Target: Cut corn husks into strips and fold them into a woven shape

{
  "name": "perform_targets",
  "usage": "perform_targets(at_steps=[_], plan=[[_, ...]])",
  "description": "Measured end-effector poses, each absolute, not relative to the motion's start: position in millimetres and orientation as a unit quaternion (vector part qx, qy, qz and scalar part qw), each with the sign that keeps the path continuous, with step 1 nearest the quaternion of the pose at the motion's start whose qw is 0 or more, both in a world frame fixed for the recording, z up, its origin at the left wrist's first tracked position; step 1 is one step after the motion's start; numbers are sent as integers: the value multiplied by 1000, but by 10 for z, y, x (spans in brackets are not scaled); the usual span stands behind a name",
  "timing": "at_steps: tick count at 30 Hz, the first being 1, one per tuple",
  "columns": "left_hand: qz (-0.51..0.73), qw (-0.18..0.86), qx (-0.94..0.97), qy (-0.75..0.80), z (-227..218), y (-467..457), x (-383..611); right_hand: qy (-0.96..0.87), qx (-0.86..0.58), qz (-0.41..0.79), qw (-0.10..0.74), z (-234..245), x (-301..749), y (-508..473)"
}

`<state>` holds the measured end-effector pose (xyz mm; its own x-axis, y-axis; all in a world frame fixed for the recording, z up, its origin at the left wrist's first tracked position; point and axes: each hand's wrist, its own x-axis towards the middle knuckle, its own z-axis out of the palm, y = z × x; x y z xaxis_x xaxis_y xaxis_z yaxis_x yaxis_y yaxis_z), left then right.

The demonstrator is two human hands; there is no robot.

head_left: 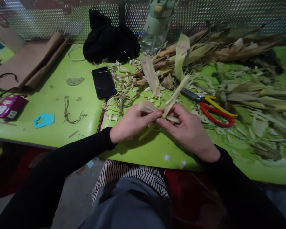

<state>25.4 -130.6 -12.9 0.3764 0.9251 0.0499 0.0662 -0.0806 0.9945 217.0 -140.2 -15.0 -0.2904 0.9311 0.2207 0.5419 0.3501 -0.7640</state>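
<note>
My left hand [131, 124] and my right hand [186, 127] meet over the near edge of the green table [57, 105]. Both pinch pale strips of dried corn husk [175, 95]. One strip rises up and to the right from my right fingers; another flat piece [146, 106] lies across my left fingers. A thin strip hangs below the hands. Both hands are closed on the husk.
Red and yellow handled scissors [214, 111] lie right of my hands. A heap of husks and stalks [228, 54] fills the back right. A black phone [103, 82], black cloth [109, 41], green water bottle [157, 25], brown paper [28, 60], blue tag [44, 120], purple packet [9, 106] lie left.
</note>
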Motion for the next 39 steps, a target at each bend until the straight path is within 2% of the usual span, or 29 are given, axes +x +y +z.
perform_targets(at_steps=[3, 7, 10, 18, 25, 39], plan=[[366, 534, 652, 395, -113, -1320, 255, -755, -489, 277, 338, -124, 2157, -1410], [368, 448, 704, 411, -78, -1322, 235, -752, -501, 256, 344, -84, 2154, -1432], [363, 443, 708, 413, -58, -1325, 224, -743, -501, 275, 349, -81, 2163, -1447], [368, 518, 663, 396, -63, -1296, 206, -702, -486, 343, 392, -86, 2158, -1445], [364, 653, 555, 364, -66, -1232, 188, -628, -479, 487, 373, -66, 2178, -1382], [376, 702, 495, 348, -139, -1271, 238, -680, -448, 448, 369, -118, 2171, -1388]])
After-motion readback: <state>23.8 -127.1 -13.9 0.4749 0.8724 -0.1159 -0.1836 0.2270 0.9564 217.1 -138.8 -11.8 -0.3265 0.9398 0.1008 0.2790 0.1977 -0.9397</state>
